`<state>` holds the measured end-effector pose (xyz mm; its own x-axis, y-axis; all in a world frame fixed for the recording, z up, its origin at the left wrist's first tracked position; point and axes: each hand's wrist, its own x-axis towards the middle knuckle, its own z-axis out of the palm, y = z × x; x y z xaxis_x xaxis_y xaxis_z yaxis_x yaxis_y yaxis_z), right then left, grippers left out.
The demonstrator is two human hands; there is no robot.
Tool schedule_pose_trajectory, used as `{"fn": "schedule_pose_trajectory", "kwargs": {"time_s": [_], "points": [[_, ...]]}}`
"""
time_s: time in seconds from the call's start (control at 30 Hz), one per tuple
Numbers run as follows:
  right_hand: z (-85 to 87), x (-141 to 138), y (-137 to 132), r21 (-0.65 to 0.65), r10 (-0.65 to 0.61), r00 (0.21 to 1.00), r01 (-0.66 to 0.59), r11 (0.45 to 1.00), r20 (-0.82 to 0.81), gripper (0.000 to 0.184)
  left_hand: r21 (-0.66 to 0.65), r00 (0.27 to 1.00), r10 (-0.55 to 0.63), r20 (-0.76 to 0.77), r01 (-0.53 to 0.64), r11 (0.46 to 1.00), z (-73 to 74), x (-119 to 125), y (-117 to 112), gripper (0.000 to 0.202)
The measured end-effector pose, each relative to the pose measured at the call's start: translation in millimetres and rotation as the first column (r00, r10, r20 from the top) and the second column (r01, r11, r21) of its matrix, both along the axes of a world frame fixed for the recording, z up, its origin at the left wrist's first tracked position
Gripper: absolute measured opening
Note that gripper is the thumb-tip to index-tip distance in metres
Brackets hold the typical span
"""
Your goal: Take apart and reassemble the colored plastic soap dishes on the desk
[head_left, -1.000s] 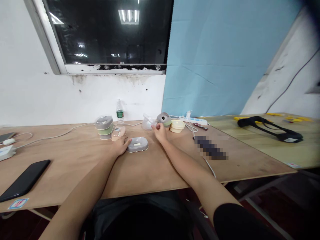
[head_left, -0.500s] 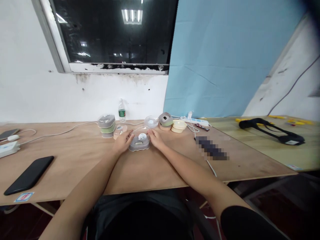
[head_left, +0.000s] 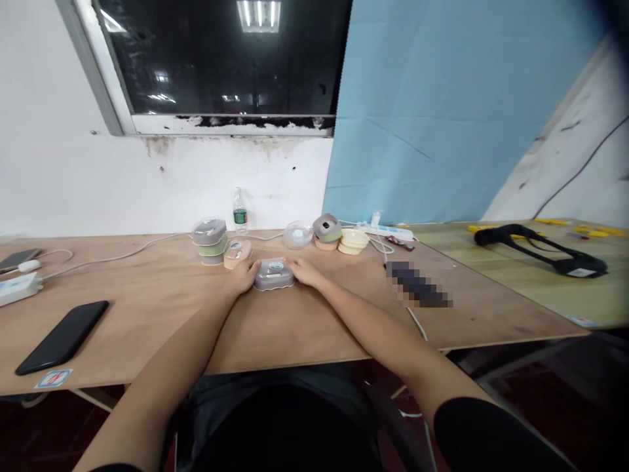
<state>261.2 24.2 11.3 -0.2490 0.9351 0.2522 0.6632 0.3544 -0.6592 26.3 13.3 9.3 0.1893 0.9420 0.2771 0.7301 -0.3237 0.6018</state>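
- Worktop (head_left: pixel 147 328): bare plywood, with a paler table (head_left: pixel 540 301) meeting it on the right.
- Blue backdrop (head_left: pixel 422 111): stands behind the worktop's far right part, beside a dark window (head_left: pixel 216 59) in the white wall.
- Black strap (head_left: pixel 540 252): lies on the paler table among yellow pieces.
- Phone (head_left: pixel 61 337): lies face down or dark-side up near the worktop's left edge; which side shows, I cannot tell.
- Power strip (head_left: pixel 386 233): sits along the far edge, right of centre.
- Blurred object (head_left: pixel 417 284): lies right of the hands, too obscured to name.
- Soap dish (head_left: pixel 274 274): grey with a clear lid, near the far edge at about mid-worktop, between the hands.
- Left hand (head_left: pixel 240 278): at the dish's left end, fingers against it, just beside a beige dish (head_left: pixel 236 254).
- Right hand (head_left: pixel 305 272): at the dish's right end, fingers together and lying against it.
- Grip: both hands close in on the dish from opposite ends, with no spread fingers; whether they squeeze it or only rest there, I cannot tell.
- Dish stack (head_left: pixel 209 240): grey, green and pale layers, left of the beige dish.
- Water bottle (head_left: pixel 240 213): upright at the far edge, behind the beige dish.
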Motion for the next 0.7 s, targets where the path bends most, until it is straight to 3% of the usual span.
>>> {"fn": "schedule_pose_trajectory", "kwargs": {"time_s": [0.13,0.33,0.7], "points": [[2.8,0.4,-2.9,-0.02,0.015,1.0,-0.015,1.0,0.013,0.058,-0.032,0.996,0.076,0.049,-0.074,0.997,0.6,-1.1,1.9,0.053],[5.2,-0.4,-6.3,0.047,-0.014,0.996,0.01,0.999,0.093,0.064,-0.029,0.994,0.11,0.03,-0.109,0.994,2.6,-2.2,-0.9,0.051],[8.0,2.7,-6.4,0.021,0.121,0.992,-0.121,0.992,0.024,0.047,0.09,0.999,-0.028,0.025,0.026,0.996,-4.6,-6.8,0.0,0.05]]}}
